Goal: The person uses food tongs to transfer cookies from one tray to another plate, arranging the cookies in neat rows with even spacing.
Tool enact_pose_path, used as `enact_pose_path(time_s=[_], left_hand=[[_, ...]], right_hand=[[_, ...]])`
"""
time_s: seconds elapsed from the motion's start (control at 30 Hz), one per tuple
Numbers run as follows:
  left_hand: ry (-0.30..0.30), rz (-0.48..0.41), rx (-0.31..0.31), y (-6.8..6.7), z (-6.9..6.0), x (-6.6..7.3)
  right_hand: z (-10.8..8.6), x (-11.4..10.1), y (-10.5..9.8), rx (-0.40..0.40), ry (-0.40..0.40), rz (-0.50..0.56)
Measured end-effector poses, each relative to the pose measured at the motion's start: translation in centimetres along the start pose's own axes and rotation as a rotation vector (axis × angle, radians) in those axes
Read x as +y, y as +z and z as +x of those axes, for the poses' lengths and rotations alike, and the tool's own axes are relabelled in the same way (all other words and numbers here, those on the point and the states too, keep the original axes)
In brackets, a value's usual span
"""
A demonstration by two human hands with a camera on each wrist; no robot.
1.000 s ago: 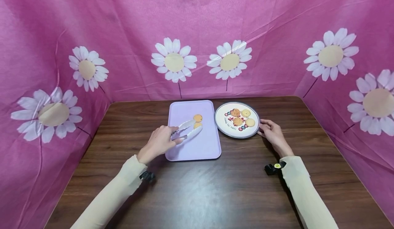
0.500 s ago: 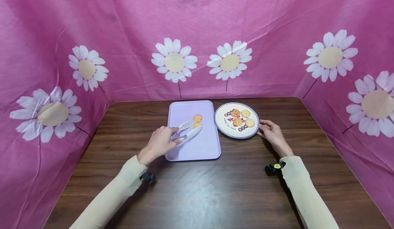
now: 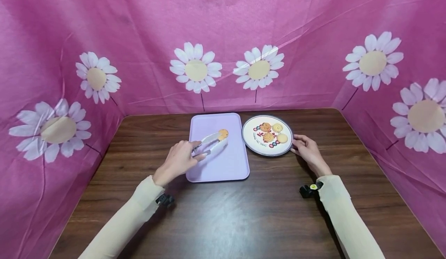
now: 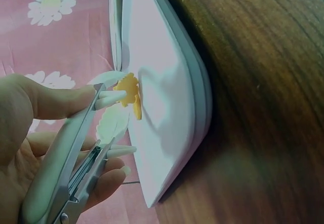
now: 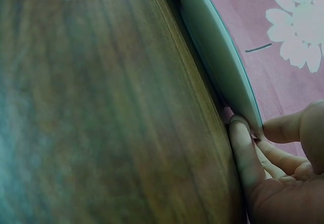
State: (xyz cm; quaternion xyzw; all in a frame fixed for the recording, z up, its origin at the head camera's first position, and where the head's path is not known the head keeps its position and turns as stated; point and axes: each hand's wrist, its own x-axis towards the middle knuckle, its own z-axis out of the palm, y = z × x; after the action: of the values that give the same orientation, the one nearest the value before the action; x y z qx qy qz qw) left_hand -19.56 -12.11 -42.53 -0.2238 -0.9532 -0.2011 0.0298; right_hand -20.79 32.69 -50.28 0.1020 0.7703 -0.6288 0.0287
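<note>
My left hand (image 3: 178,158) holds a pair of tongs (image 3: 218,146) with pale tips over the lilac tray (image 3: 223,170). In the left wrist view, the thumb and fingers grip the metal handles. A golden cookie (image 4: 126,85) is between the tong tips, and a second cookie (image 4: 137,107) shows close by against the tray. From the head view the two cookies overlap and are hard to tell apart. My right hand (image 3: 308,152) pinches the right rim of a round white plate (image 3: 251,139), thumb above and fingers below. Several cookies (image 3: 268,137) lie on the plate.
The tray and plate stand side by side near the far edge of a dark wooden table (image 3: 223,220). Pink cloth (image 3: 226,15) printed with daisies hangs behind it and along both sides.
The tong tips have moved slightly up and away, and the nearer cookie has shifted with them, now overlapping the farther one. My right hand stays on the plate rim.
</note>
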Motion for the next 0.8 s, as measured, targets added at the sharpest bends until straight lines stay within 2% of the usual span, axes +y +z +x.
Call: enact_pose_path(time_s=[0.37, 0.8], left_hand=[[0.003, 0.007, -0.024, 0.23, -0.27, -0.41], [0.045, 0.016, 0.054, -0.28, 0.36, 0.21]], right_hand=[[0.19, 0.07, -0.02, -0.008, 0.018, -0.016], [0.01, 0.02, 0.06, 0.004, 0.006, -0.023]])
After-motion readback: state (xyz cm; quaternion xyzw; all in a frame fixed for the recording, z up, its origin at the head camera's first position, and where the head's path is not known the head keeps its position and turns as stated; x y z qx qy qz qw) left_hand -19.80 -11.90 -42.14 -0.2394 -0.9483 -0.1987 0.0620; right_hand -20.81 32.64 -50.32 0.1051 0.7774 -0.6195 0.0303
